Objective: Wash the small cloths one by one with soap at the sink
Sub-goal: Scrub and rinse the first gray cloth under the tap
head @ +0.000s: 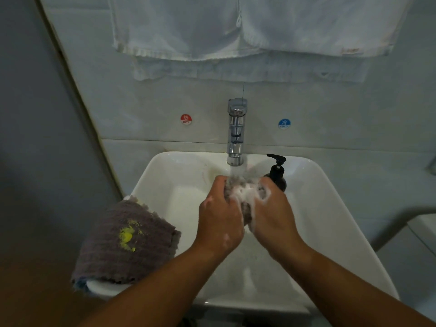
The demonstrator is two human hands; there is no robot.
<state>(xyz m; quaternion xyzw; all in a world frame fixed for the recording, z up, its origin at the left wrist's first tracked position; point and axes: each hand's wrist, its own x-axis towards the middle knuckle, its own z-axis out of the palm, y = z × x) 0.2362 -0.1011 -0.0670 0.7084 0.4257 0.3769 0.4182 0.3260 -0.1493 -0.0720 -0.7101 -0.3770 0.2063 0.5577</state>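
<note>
Left hand (219, 218) and right hand (274, 215) both clench one sudsy grey cloth (244, 199) under the running tap (236, 131) over the sink (325, 204), seemingly mid-wash, while the yellow-stained folded cloths (125, 237) on its left rim await washing.

Two bare forearms rise from the lower edge of the frame and meet at its centre. The left hand (220, 215) and right hand (274, 213), knuckles up and fingers curled, grip a sudsy grey fuzzy cloth (246, 210) between them.
</note>
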